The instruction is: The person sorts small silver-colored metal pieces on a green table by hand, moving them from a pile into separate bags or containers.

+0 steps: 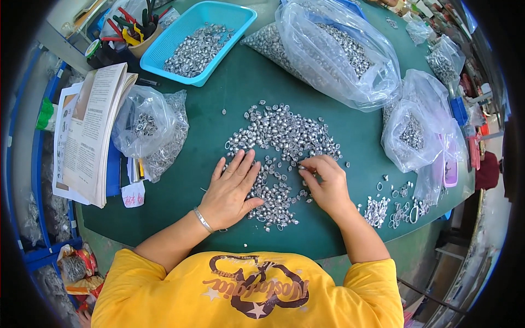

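Many small silver-coloured oval metal pieces [290, 131] lie loose in a far heap on the green tabletop. A smaller heap of the same pieces [273, 202] lies nearer my body. My left hand [232, 188], with a silver bangle at the wrist, rests flat at the left side of both heaps, fingers stretched out and touching their edge. To the right of the heaps, my right hand [326, 183] has thumb and forefinger brought together in a pinch beside a few pieces. Whatever sits between those fingertips is too small to make out.
At the back stand a blue basket [199, 76] of metal pieces and a large clear bag [377, 87]. Smaller bags [131, 109] [402, 156] lie left and right. An open book [93, 131] stands at left. Sorted rings and bits [376, 212] lie at right.
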Action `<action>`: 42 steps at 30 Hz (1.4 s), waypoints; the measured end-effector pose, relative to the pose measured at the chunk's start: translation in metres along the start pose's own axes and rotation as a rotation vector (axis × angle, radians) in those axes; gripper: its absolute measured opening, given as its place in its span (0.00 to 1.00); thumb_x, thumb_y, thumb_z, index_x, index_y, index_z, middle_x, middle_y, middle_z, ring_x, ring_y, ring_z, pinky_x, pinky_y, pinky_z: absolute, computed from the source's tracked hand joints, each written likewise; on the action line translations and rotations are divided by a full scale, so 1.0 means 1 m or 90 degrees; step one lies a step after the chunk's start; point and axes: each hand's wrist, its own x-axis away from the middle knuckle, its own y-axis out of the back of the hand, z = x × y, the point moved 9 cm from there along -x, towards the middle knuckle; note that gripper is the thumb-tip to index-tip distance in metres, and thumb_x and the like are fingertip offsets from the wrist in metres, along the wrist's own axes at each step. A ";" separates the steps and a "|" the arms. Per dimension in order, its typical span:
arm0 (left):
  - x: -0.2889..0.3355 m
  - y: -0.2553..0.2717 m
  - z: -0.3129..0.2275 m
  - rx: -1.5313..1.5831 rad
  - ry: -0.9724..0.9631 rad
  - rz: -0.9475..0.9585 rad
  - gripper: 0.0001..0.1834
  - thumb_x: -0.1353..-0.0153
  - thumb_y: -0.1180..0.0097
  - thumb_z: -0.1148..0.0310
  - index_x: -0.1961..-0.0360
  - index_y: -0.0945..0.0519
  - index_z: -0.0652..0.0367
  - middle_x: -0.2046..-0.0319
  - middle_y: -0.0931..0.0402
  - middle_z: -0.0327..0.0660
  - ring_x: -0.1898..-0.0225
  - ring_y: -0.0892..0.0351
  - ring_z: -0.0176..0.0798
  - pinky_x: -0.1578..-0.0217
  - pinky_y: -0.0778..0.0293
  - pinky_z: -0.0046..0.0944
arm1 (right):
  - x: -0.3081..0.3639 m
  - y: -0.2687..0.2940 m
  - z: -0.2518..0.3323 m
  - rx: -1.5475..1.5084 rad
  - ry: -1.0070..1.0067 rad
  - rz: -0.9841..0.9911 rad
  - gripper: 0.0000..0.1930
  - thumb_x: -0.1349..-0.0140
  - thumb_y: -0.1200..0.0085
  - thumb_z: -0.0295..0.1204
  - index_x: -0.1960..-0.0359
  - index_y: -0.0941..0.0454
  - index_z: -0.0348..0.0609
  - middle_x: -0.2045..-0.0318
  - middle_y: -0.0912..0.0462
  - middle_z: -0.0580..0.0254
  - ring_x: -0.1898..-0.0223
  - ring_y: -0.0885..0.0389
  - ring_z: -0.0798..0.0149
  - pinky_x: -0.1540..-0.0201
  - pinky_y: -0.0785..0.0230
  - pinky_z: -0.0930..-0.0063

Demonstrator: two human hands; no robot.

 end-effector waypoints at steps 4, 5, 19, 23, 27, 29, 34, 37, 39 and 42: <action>-0.001 0.002 -0.001 0.001 0.000 0.006 0.37 0.44 0.50 0.52 0.37 0.44 0.59 0.34 0.56 0.49 0.33 0.58 0.51 0.38 0.62 0.55 | 0.014 -0.003 -0.005 -0.087 -0.076 0.035 0.07 0.51 0.43 0.18 0.68 0.22 0.36 0.73 0.23 0.59 0.75 0.24 0.65 0.71 0.31 0.78; -0.001 0.002 -0.001 0.002 0.003 0.011 0.37 0.44 0.49 0.52 0.37 0.44 0.59 0.34 0.56 0.49 0.33 0.58 0.51 0.38 0.62 0.55 | 0.019 -0.003 -0.004 -0.087 -0.077 0.032 0.07 0.51 0.43 0.18 0.68 0.22 0.36 0.73 0.23 0.59 0.75 0.24 0.65 0.71 0.31 0.78; 0.000 0.034 -0.012 0.112 0.016 -0.167 0.25 0.50 0.39 0.64 0.51 0.28 0.60 0.43 0.36 0.49 0.41 0.39 0.49 0.41 0.49 0.51 | 0.057 -0.018 -0.010 -0.499 -0.253 0.007 0.09 0.51 0.44 0.13 0.66 0.22 0.34 0.65 0.24 0.63 0.65 0.25 0.73 0.62 0.29 0.82; -0.002 0.038 -0.041 0.484 -0.052 -0.186 0.13 0.60 0.33 0.74 0.71 0.23 0.60 0.68 0.26 0.41 0.70 0.24 0.39 0.70 0.28 0.32 | 0.073 -0.042 -0.003 -0.699 -0.367 0.015 0.06 0.48 0.44 0.15 0.67 0.23 0.33 0.68 0.20 0.59 0.67 0.22 0.71 0.62 0.26 0.80; 0.005 0.026 -0.046 0.466 -0.125 -0.165 0.10 0.57 0.36 0.78 0.71 0.23 0.62 0.71 0.25 0.41 0.72 0.24 0.36 0.72 0.27 0.30 | 0.076 -0.041 0.024 -0.572 -0.221 0.027 0.04 0.48 0.42 0.19 0.70 0.20 0.36 0.70 0.20 0.60 0.68 0.23 0.72 0.66 0.30 0.80; 0.009 0.022 -0.042 0.450 -0.106 -0.165 0.11 0.56 0.38 0.80 0.69 0.23 0.62 0.71 0.25 0.41 0.73 0.24 0.36 0.72 0.27 0.29 | 0.069 -0.028 0.041 -0.350 -0.065 0.032 0.06 0.50 0.41 0.20 0.69 0.21 0.36 0.72 0.21 0.60 0.70 0.22 0.68 0.67 0.30 0.78; 0.008 0.009 -0.041 0.413 -0.061 -0.076 0.10 0.49 0.43 0.78 0.64 0.24 0.62 0.71 0.25 0.39 0.73 0.25 0.34 0.73 0.29 0.30 | 0.059 -0.027 0.047 -0.187 -0.061 0.053 0.04 0.50 0.43 0.21 0.71 0.21 0.39 0.73 0.22 0.55 0.71 0.22 0.58 0.68 0.29 0.72; 0.014 -0.030 -0.018 0.755 0.283 0.152 0.12 0.41 0.51 0.78 0.54 0.27 0.66 0.65 0.24 0.39 0.70 0.24 0.28 0.71 0.26 0.27 | 0.043 -0.008 0.031 0.061 0.007 -0.030 0.08 0.54 0.48 0.17 0.71 0.22 0.39 0.73 0.25 0.55 0.70 0.25 0.53 0.66 0.30 0.65; 0.013 -0.027 -0.012 0.861 0.242 0.060 0.13 0.40 0.53 0.80 0.53 0.28 0.67 0.62 0.24 0.43 0.64 0.22 0.33 0.65 0.25 0.28 | 0.036 -0.005 0.012 0.154 -0.021 -0.009 0.09 0.55 0.48 0.16 0.70 0.23 0.37 0.70 0.25 0.56 0.66 0.26 0.53 0.64 0.30 0.66; 0.013 -0.025 -0.009 0.915 0.242 0.055 0.14 0.40 0.55 0.82 0.51 0.29 0.68 0.59 0.24 0.46 0.57 0.22 0.38 0.59 0.25 0.31 | 0.035 -0.007 0.006 0.175 -0.021 0.030 0.08 0.55 0.49 0.16 0.71 0.23 0.37 0.68 0.26 0.57 0.63 0.26 0.54 0.62 0.30 0.66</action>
